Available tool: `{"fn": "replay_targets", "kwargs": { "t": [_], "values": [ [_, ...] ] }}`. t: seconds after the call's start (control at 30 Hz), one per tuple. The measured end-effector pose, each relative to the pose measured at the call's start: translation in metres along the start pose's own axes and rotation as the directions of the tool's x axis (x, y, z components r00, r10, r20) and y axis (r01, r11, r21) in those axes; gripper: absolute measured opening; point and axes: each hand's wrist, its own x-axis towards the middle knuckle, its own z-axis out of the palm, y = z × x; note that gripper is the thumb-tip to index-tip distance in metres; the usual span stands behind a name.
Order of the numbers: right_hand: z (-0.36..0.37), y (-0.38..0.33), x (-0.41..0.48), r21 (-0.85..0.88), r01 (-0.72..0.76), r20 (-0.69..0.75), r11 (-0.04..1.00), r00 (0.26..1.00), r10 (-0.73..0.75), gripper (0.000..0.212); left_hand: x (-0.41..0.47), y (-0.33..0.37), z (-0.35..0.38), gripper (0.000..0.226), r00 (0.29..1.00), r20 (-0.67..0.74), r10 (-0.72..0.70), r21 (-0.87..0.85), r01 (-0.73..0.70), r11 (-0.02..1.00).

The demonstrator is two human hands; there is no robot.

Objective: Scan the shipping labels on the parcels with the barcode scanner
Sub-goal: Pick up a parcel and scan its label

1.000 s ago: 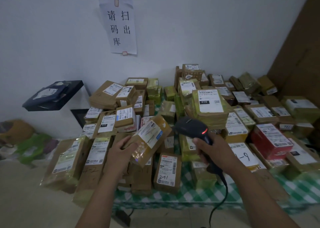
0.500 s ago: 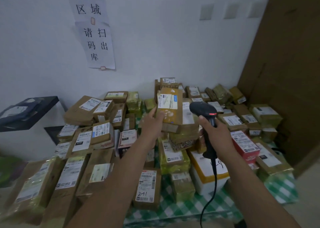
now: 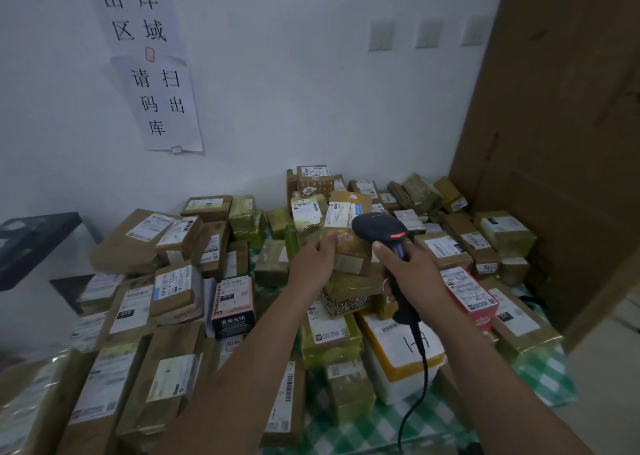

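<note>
Left hand [image 3: 313,264] gripping one brown parcel [image 3: 348,243] held upright over the middle of the pile, right hand [image 3: 414,276] clenched round one black scanner [image 3: 379,229] just beside its label [image 3: 341,214], dozens of other parcels [image 3: 135,240] on one green checked cloth [image 3: 381,427], two paper signs [image 3: 162,105], three wall plates [image 3: 429,34]

The scanner [image 3: 379,229] sits in the right hand [image 3: 412,274], above the middle of the heap [image 3: 138,243] covering the tabletop [image 3: 540,375]. Just left of the scanner, the left hand [image 3: 311,264] holds a parcel [image 3: 346,233] upright on the heap. Behind and up-left of the scanner, two signs [image 3: 162,105] hang on the wall. Right of it stands a board [image 3: 561,143]; far left, a shelf [image 3: 31,243]. Its cord [image 3: 424,361] hangs below.
</note>
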Motion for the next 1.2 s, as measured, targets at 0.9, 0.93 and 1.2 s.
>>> {"fn": "replay_targets", "kwargs": {
  "t": [0.9,0.93,1.2],
  "values": [
    [0.048,0.081,-0.071,-0.133,-0.146,0.344,0.98,0.921,0.183,0.022,-0.023,-0.108,-0.052,0.053,0.997,0.049,0.066,0.156,-0.073,0.985],
    [0.053,0.088,-0.07,-0.166,-0.156,0.33,0.974,0.922,0.203,0.024,-0.024,-0.12,-0.048,0.052,0.998,0.06,0.036,0.206,-0.047,0.977],
    [0.079,0.131,-0.061,-0.271,-0.257,0.228,0.928,0.919,0.321,0.031,-0.042,-0.231,0.005,0.081,0.931,0.188,-0.312,0.516,0.176,0.838]
  ]
}}
